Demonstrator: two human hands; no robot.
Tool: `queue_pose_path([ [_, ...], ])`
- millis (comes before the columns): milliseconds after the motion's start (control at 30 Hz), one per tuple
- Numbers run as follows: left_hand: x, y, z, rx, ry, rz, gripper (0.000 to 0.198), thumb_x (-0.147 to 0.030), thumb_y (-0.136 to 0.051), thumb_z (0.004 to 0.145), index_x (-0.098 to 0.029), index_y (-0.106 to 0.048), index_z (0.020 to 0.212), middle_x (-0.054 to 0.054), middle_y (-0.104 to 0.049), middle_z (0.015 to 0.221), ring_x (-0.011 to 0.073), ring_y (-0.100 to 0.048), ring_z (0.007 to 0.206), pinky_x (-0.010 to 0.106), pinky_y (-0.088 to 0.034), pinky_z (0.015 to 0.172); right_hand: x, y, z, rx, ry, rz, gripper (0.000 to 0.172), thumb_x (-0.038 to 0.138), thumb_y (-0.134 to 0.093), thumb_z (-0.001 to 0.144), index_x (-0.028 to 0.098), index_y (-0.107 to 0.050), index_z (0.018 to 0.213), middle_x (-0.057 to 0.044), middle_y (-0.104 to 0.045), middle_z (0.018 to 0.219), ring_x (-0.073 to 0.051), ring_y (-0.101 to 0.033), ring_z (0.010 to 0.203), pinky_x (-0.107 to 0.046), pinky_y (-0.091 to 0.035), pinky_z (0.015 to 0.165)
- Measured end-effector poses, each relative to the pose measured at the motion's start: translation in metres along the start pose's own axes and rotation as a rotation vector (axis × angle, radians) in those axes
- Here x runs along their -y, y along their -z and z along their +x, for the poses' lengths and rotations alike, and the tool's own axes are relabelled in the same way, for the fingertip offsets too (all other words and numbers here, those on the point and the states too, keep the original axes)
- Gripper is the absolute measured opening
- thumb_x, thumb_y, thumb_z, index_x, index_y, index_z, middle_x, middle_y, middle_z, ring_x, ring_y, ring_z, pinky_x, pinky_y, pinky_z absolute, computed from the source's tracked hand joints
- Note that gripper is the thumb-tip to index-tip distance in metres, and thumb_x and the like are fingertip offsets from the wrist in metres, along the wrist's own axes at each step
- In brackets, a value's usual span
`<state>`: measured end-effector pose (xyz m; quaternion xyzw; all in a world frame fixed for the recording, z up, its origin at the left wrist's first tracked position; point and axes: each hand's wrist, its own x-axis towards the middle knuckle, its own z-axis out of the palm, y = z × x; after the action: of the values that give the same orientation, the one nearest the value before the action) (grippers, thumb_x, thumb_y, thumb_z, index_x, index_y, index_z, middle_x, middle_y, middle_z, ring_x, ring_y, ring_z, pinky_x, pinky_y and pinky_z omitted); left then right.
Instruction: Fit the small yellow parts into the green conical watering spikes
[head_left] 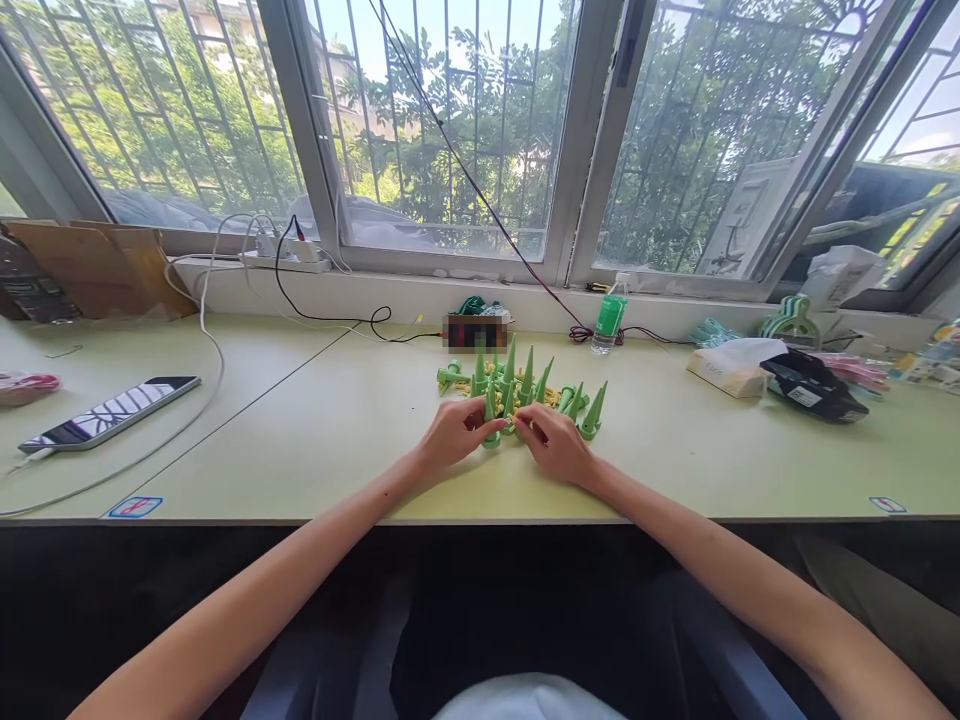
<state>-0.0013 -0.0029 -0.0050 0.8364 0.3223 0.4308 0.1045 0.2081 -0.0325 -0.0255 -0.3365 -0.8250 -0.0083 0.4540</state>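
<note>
Center frame, on a pale yellow-green desk (pixel 697 460), green plastic spikes (pixel 528 376) clustered with small yellow pieces (pixel 553 395). The left hand (pixel 452 432) gripped one spike (pixel 490 440); the right hand (pixel 561 443) pinched narrowly, contents indiscernible.

a phone (pixel 110 413) lies on the tabletop (pixel 322 430), toward its left, a white cable (pixel 222 364) curving beside it. a cardboard box (pixel 97 262) stands by the back edge, far left. right of that edge's middle stands a green-labelled bottle (pixel 610 318); farther right, a tissue pack (pixel 726 370) beside a black packet (pixel 814 388).
</note>
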Motion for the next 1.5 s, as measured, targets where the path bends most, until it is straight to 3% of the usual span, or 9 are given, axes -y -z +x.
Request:
queue_pose_path([
  [300, -0.0021, 0.0008, -0.0021, 0.101, 0.014, 0.015, 0.039, -0.041, -0.054, 0.092, -0.017, -0.045, 0.063, -0.006, -0.036, 0.052, 0.0081, -0.029, 0.049, 0.023, -0.027, 0.049, -0.0008, 0.0012, 0.0006, 0.044, 0.033, 0.019, 0.019, 0.027, -0.042, 0.102, 0.020, -0.059, 0.095, -0.005, -0.064, 0.080, -0.016, -0.058, 0.070, -0.028, -0.043, 0.065],
  [467, -0.0040, 0.0029, -0.0017, 0.148, 0.003, -0.040, 0.032, -0.036, -0.055, 0.091, -0.017, -0.051, 0.067, -0.005, -0.042, 0.053, 0.0078, -0.031, 0.049, 0.023, -0.029, 0.048, -0.0021, 0.0004, 0.0000, 0.044, 0.034, 0.030, 0.020, 0.027, -0.042, 0.102, 0.020, -0.058, 0.095, -0.005, -0.066, 0.082, -0.016, -0.059, 0.071, -0.027, -0.044, 0.065],
  [800, -0.0016, 0.0014, 0.0001, 0.116, 0.096, -0.090, 0.042, -0.046, -0.065, 0.083, -0.019, -0.039, 0.066, -0.008, -0.037, 0.054, 0.0064, -0.031, 0.047, 0.022, -0.025, 0.045, -0.0021, 0.0005, -0.0004, 0.074, 0.044, 0.023, 0.020, 0.028, -0.042, 0.102, 0.020, -0.059, 0.094, -0.005, -0.066, 0.082, -0.016, -0.060, 0.070, -0.027, -0.044, 0.066],
  [1100, 0.0036, -0.0007, -0.0024, 0.203, 0.046, 0.010, 0.040, -0.041, -0.052, 0.091, -0.017, -0.043, 0.061, -0.006, -0.037, 0.052, 0.0080, -0.031, 0.050, 0.023, -0.025, 0.048, 0.0010, 0.0024, 0.0007, 0.104, 0.068, 0.026, 0.020, 0.028, -0.044, 0.101, 0.019, -0.060, 0.094, -0.005, -0.066, 0.081, -0.015, -0.058, 0.068, -0.027, -0.044, 0.064],
  [1233, 0.0043, -0.0008, -0.0017, 0.190, 0.082, -0.018, 0.042, -0.042, -0.049, 0.093, -0.017, -0.042, 0.060, -0.005, -0.036, 0.051, 0.0079, -0.029, 0.050, 0.023, -0.024, 0.049, 0.0020, 0.0021, -0.0001, 0.111, 0.075, 0.022, 0.016, 0.027, -0.047, 0.100, 0.019, -0.060, 0.096, -0.004, -0.065, 0.081, -0.014, -0.056, 0.065, -0.026, -0.042, 0.062],
  [1500, 0.0014, 0.0018, -0.0010, 0.223, 0.209, -0.221, 0.042, -0.049, -0.046, 0.094, -0.014, -0.056, 0.073, -0.001, -0.055, 0.059, 0.0102, -0.049, 0.053, 0.022, -0.038, 0.051, -0.0007, -0.0002, -0.0012, 0.102, 0.109, 0.009, 0.015, 0.024, -0.047, 0.100, 0.018, -0.060, 0.097, -0.004, -0.063, 0.080, -0.014, -0.053, 0.063, -0.025, -0.039, 0.060],
])
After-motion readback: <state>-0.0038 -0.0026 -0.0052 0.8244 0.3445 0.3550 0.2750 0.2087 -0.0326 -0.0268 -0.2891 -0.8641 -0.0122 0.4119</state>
